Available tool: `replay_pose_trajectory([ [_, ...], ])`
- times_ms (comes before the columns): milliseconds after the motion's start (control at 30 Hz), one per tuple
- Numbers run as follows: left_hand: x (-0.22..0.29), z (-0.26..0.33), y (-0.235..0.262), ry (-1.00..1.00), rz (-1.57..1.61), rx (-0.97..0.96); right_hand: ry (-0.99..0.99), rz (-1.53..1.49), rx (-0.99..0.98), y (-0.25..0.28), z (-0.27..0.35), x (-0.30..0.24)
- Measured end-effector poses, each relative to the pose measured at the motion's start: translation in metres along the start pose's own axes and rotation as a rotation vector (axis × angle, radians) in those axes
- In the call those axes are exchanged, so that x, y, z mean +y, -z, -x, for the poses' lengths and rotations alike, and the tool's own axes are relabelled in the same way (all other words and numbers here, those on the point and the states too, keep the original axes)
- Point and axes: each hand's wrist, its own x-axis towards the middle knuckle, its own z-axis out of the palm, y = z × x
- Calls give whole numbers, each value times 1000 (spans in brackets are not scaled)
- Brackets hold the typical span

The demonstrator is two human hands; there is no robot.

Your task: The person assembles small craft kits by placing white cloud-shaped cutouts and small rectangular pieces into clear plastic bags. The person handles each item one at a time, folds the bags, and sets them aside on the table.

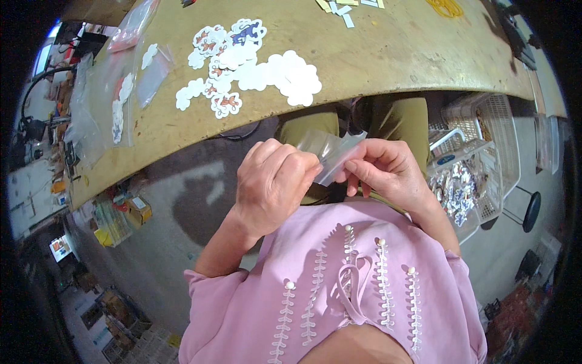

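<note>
A small clear plastic bag point(332, 159) is stretched between my two hands, above my lap and short of the table edge. My left hand point(274, 182) is closed on one side of the bag, its fingers curled in. On the other side, my right hand point(388, 173) pinches the bag between thumb and fingers. Whether anything lies inside the bag I cannot tell. Beyond my hands, on the table, lies a loose pile of white scalloped cutouts point(288, 76); several others carry brown or blue printed figures point(225, 104).
The curved table point(394, 54) spans the far side. Larger clear bags point(91, 115) lie at its left end, yellow rubber bands point(445, 8) and paper slips point(347, 18) at its far edge. To my right stands a white plastic basket point(506, 145) beside a clear bin of printed cutouts point(458, 191).
</note>
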Motion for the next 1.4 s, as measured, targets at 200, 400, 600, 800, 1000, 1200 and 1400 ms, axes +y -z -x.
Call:
replay_pose_trajectory([
  [200, 3, -3, -28, 355, 424, 31, 91, -86, 32, 8, -3, 23],
  [400, 15, -11, -42, 331, 346, 23, 231, -109, 208, -1, -9, 32],
  [600, 11, -12, -50, 385, 184, 42, 137, 52, 217, 2, -7, 41],
  [800, 5, -10, -42, 82, 92, -36, 23, 37, 217, 5, -7, 29],
  [1000, -3, 0, -36, 49, 92, -142, 381, 453, 397, 13, -1, 27],
  [1200, -4, -1, -15, -16, 142, -192, 784, 1159, 105, 7, 10, 7],
  [1400, -33, -30, -7, 68, -69, 7, 691, 1161, 16, 23, 8, 13],
])
